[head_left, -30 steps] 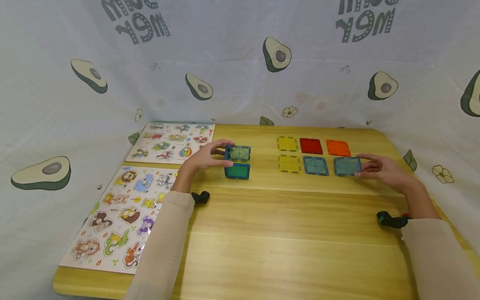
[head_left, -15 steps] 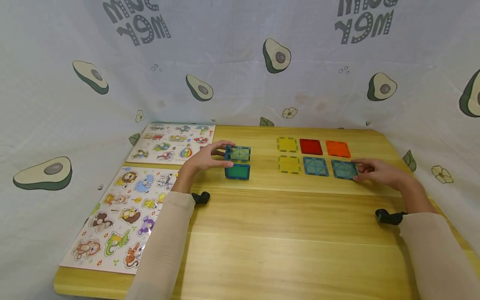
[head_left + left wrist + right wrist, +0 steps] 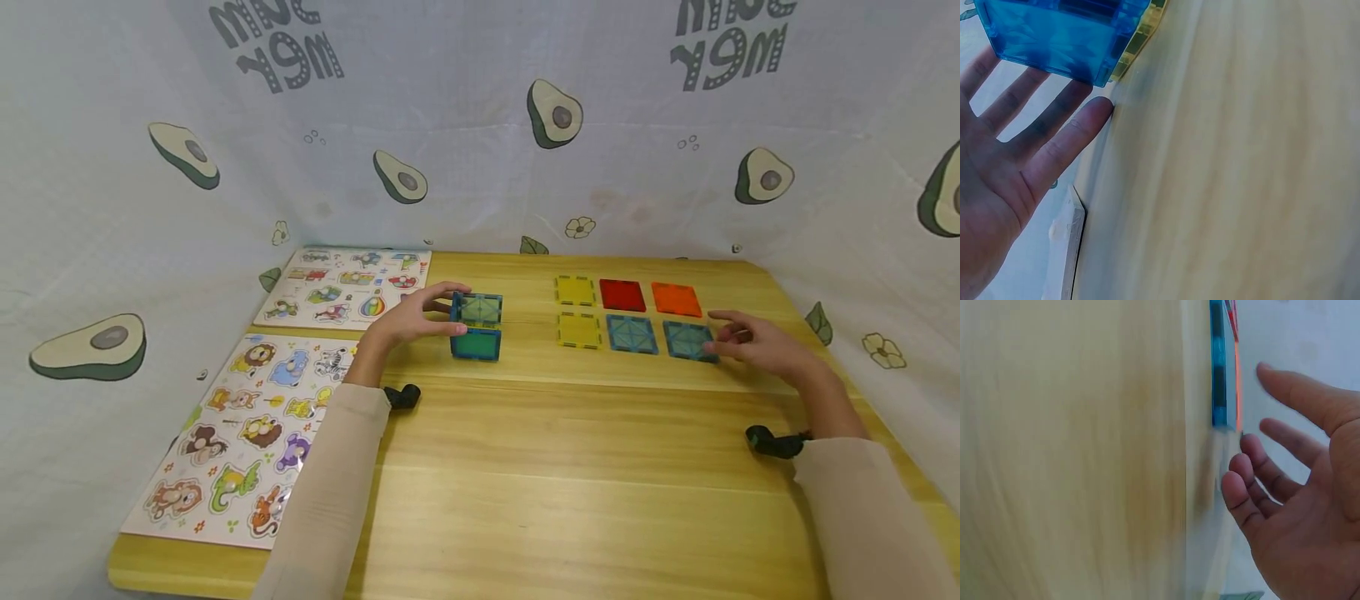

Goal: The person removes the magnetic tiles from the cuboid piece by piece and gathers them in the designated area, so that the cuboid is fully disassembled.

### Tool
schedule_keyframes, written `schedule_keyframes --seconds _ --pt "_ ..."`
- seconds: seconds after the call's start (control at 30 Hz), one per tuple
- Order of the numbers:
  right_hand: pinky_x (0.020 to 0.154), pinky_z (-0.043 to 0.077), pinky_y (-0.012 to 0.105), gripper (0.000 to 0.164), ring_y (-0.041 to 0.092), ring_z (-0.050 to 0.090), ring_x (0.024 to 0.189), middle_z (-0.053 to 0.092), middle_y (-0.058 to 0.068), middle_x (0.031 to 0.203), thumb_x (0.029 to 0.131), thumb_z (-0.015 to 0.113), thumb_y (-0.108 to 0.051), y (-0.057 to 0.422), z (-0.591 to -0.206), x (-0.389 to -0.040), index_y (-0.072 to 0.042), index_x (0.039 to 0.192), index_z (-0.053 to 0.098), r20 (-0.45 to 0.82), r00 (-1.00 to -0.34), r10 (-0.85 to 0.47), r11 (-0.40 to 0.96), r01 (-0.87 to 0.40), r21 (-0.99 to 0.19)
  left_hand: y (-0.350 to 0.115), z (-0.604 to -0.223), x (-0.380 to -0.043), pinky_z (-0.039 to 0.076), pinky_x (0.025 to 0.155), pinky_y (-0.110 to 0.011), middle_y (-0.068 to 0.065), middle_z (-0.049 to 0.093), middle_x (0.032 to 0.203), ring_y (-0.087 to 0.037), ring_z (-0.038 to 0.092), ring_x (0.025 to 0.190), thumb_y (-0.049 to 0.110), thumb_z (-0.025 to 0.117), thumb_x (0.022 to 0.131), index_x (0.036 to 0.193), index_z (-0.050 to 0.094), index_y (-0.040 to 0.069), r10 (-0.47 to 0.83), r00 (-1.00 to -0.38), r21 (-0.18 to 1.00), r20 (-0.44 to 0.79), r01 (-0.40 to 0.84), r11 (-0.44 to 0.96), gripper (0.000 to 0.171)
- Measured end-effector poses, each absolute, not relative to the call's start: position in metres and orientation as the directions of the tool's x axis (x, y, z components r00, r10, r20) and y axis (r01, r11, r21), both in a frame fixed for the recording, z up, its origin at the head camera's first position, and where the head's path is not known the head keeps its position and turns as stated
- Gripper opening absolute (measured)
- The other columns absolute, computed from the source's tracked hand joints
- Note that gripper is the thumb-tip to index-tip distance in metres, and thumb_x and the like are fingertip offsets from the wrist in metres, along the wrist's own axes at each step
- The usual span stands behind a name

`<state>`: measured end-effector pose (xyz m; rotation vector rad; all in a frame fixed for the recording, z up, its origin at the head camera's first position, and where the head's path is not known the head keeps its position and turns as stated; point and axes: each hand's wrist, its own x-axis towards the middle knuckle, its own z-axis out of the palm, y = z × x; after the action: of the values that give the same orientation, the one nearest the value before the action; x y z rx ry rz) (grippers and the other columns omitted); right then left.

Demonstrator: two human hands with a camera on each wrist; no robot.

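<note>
My left hand (image 3: 416,318) holds a box of translucent magnetic tiles (image 3: 477,345) by its left side, thumb at the front and a finger at the back. In the left wrist view, fairly straight fingers (image 3: 1063,147) reach a blue wall of the box (image 3: 1054,37); the thumb is not seen there. At the right, my right hand (image 3: 761,342) is beside a flat blue magnetic tile (image 3: 690,341), its thumb over the right edge in the head view. In the right wrist view its loosely bent fingers (image 3: 1254,506) stand apart from that tile's edge (image 3: 1219,381).
Left of that tile lie another blue tile (image 3: 632,333) and a yellow one (image 3: 578,330). Behind are yellow (image 3: 575,291), red (image 3: 622,295) and orange (image 3: 677,299) tiles. Two picture puzzle boards (image 3: 255,433) cover the wooden table's (image 3: 585,483) left side. A printed cloth hangs behind.
The rightmost blue tile has come down flat and slightly forward, below the orange one. My right hand has loosened from it. My left hand stays at the box.
</note>
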<state>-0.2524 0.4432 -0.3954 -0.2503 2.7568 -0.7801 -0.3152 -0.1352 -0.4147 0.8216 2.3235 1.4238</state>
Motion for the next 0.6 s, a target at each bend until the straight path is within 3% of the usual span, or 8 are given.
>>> schedule_keyframes --seconds 0.1,0.17,0.27,0.47,0.6 --pt "0.098 0.047 0.065 0.077 0.053 0.046 0.127 0.045 0.033 0.140 0.105 0.060 -0.036 0.430 -0.390 -0.250 0.005 0.159 0.025 -0.179 -0.956 -0.234 0.834 -0.103 -0.542 -0.135 -0.415 -0.316 0.045 0.112 -0.057 0.000 0.039 0.161 -0.037 0.046 0.143 0.033 0.079 0.091 0.156 0.044 0.021 0.611 -0.790 0.876 0.056 0.332 0.349 0.074" --pt "0.100 0.044 0.070 0.078 0.054 0.045 0.129 0.045 0.034 0.143 0.105 0.060 -0.036 0.418 -0.387 -0.250 0.004 0.160 0.024 -0.159 -0.958 -0.240 0.824 -0.115 -0.554 -0.135 -0.416 -0.317 0.044 0.114 -0.056 -0.001 0.040 0.161 -0.037 0.046 0.143 0.035 0.081 0.089 0.156 0.044 0.019 0.610 -0.790 0.872 0.066 0.342 0.349 0.079" --pt "0.102 0.042 0.072 0.079 0.053 0.044 0.131 0.044 0.033 0.147 0.104 0.062 -0.036 0.397 -0.382 -0.253 0.001 0.162 0.024 -0.125 -0.959 -0.253 0.807 -0.138 -0.574 -0.136 -0.416 -0.317 0.043 0.116 -0.055 -0.003 0.042 0.161 -0.036 0.047 0.142 0.038 0.082 0.087 0.156 0.044 0.016 0.608 -0.790 0.869 0.080 0.354 0.346 0.082" --pt "0.105 0.044 0.067 0.075 0.045 0.049 0.132 0.049 0.025 0.148 0.101 0.068 -0.037 0.348 -0.373 -0.262 -0.009 0.161 0.033 -0.036 -0.951 -0.306 0.755 -0.219 -0.619 -0.139 -0.416 -0.316 0.044 0.114 -0.057 -0.004 0.042 0.160 -0.037 0.048 0.142 0.028 0.075 0.094 0.156 0.044 0.025 0.604 -0.792 0.885 0.088 0.341 0.318 0.070" --pt "0.104 0.047 0.065 0.073 0.043 0.052 0.131 0.052 0.023 0.146 0.100 0.070 -0.036 0.314 -0.370 -0.263 -0.011 0.159 0.037 -0.013 -0.938 -0.346 0.713 -0.254 -0.654 -0.140 -0.415 -0.316 0.041 0.116 -0.058 -0.007 0.043 0.159 -0.040 0.047 0.142 0.021 0.069 0.098 0.155 0.046 0.016 0.611 -0.785 0.898 0.099 0.336 0.286 0.062"
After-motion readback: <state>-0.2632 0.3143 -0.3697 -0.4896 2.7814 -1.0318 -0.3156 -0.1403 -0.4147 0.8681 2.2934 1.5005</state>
